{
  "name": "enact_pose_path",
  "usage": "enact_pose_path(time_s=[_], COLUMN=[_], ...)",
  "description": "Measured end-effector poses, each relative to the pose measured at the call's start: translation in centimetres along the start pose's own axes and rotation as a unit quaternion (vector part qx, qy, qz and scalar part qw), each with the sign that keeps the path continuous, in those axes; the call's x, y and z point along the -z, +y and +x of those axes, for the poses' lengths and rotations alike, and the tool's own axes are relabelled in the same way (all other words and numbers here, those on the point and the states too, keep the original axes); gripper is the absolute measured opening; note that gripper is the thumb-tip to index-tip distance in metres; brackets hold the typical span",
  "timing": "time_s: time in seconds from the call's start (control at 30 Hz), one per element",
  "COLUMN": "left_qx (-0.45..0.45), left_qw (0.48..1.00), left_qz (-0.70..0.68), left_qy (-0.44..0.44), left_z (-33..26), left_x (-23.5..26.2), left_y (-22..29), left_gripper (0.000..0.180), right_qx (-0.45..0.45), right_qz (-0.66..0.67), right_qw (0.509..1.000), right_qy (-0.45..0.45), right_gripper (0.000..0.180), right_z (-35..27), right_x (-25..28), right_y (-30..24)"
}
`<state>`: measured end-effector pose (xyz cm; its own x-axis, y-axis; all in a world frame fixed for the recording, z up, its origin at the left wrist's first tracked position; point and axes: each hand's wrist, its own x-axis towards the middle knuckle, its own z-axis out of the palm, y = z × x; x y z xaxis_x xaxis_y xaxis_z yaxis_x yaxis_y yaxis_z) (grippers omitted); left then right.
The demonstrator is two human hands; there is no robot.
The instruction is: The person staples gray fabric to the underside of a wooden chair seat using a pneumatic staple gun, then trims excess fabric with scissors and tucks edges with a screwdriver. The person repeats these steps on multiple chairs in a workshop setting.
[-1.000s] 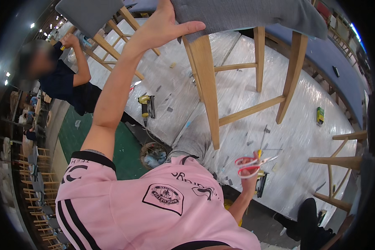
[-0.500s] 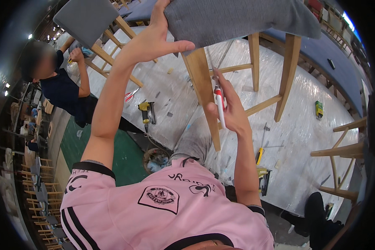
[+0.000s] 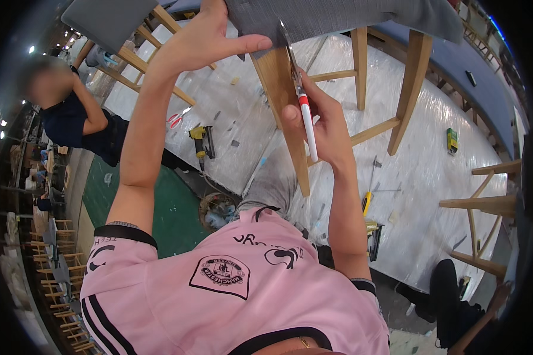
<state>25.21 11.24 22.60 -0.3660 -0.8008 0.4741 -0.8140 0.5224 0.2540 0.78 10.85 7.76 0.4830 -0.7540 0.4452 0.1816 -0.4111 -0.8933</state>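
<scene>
A wooden chair with a grey fabric-covered seat [image 3: 337,16] stands before me at the top of the view, its legs on the plastic-covered table. At the seat's left corner, my left hand [image 3: 198,44] grips the edge, thumb stretched along the fabric and fingertips out of sight. My right hand [image 3: 324,127] is closed around white-and-red-handled scissors [image 3: 306,118]. Their blades point up beside the near wooden leg [image 3: 281,89], and the tip lies against the fabric's lower edge. I cannot tell whether the blades are apart.
A yellow-black staple gun [image 3: 202,145], red-handled scissors [image 3: 175,120], a yellow-handled screwdriver [image 3: 367,204] and a small yellow-green box [image 3: 452,141] lie on the table. Another chair [image 3: 109,23] stands at left near a co-worker [image 3: 71,112]. Chair legs [image 3: 479,205] jut in from the right.
My right hand has raised the scissors, bringing the blade tip onto the fabric edge by the leg. My left hand keeps its place on the seat corner. The co-worker's arm has shifted.
</scene>
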Motion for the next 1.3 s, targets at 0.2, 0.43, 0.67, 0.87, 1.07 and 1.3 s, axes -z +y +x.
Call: enact_pose_path(time_s=[0.2,0.43,0.67,0.87,1.07,1.3], left_qx=[0.047,0.015,0.033,0.063,0.058,-0.084], left_qw=[0.999,0.999,0.999,0.995,0.985,0.955], left_qz=[-0.013,0.031,0.008,-0.036,0.013,0.262], left_qy=[-0.009,0.003,0.003,0.062,0.164,0.107], left_z=[0.4,0.2,0.5,2.3,4.8,4.2], left_x=[0.2,0.3,0.2,1.5,0.0,-0.4], left_y=[1.1,-0.2,-0.3,-0.7,-0.6,0.5], left_gripper=[0.129,0.130,0.130,0.101,0.077,0.071], right_qx=[-0.025,-0.022,-0.002,-0.022,-0.330,-0.445], right_qz=[0.010,-0.006,-0.065,-0.118,-0.297,-0.299], right_qw=[0.999,1.000,0.998,0.973,0.877,0.829], right_qy=[0.026,0.018,-0.007,0.195,0.184,0.157], right_gripper=[0.077,0.073,0.061,0.046,0.046,0.050], right_z=[0.4,0.7,-0.7,-15.2,-35.8,-39.1], right_x=[0.0,0.3,1.9,5.0,5.3,3.3], right_y=[0.9,1.7,2.2,11.6,19.7,27.6])
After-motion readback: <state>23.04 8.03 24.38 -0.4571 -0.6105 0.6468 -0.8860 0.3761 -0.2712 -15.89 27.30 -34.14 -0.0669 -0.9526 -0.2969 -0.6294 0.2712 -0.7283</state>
